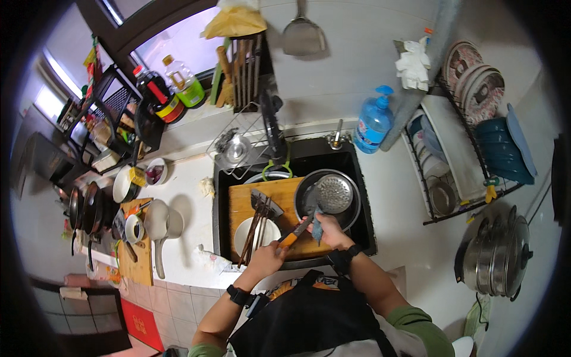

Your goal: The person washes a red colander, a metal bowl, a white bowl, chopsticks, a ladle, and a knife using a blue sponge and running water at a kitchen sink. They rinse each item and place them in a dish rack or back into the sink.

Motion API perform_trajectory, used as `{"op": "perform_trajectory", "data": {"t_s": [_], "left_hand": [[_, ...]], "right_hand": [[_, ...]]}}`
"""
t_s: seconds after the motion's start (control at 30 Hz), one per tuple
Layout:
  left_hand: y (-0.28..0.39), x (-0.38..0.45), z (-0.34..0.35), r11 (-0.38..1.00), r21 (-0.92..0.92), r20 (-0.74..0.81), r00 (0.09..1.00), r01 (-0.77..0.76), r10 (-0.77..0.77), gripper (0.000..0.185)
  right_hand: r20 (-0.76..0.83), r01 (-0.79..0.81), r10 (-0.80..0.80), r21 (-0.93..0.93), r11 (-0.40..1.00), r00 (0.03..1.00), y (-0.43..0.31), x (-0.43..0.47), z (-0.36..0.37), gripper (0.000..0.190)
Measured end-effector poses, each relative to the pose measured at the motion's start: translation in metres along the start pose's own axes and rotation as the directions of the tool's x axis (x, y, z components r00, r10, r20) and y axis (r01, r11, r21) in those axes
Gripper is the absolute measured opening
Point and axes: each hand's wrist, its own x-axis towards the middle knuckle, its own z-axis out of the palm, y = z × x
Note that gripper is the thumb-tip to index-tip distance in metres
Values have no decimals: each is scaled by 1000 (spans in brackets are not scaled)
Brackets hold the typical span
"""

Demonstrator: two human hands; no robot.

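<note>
My left hand point(266, 261) grips the orange-and-black handle of a kitchen tool point(291, 237), whose dark far end reaches my right hand. In my right hand point(330, 230) is a grey-blue cloth point(317, 226), held against that end. Both hands are over a wooden cutting board point(241, 196) laid across the black sink. On the board are a white bowl point(243, 232), a bundle of chopsticks point(256, 223) and a cleaver blade point(272, 206). A metal basin point(299, 196) with a perforated metal strainer point(334, 194) sits beside my right hand.
A blue pump bottle point(374, 120) stands behind the sink near the faucet point(337, 139). At right are a dish rack point(428, 214) and a steamer pot point(495, 259). A plastic dipper point(163, 221) and another cutting board point(142, 267) lie left. Above the sink's left rear is a wire rack point(256, 129).
</note>
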Motion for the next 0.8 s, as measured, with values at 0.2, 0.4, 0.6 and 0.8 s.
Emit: {"op": "perform_trajectory", "data": {"t_s": [0.2, 0.4, 0.6, 0.8], "left_hand": [[-26, 3, -1, 992, -105, -59, 996, -70, 64, 35], [-107, 8, -10, 922, 261, -400, 901, 287, -168, 48], [-166, 32, 5, 896, 31, -79, 895, 443, -440, 44], [-174, 45, 5, 869, -59, -55, 867, 492, -495, 34]], "right_hand": [[-137, -38, 27, -84, 996, 990, -5, -10, -7, 28], [-129, -63, 37, -200, 978, 991, -12, -27, -8, 29], [-66, 85, -117, -371, 925, 991, -22, -49, -5, 30], [-61, 282, -325, -366, 887, 944, -35, -69, -12, 28]]}}
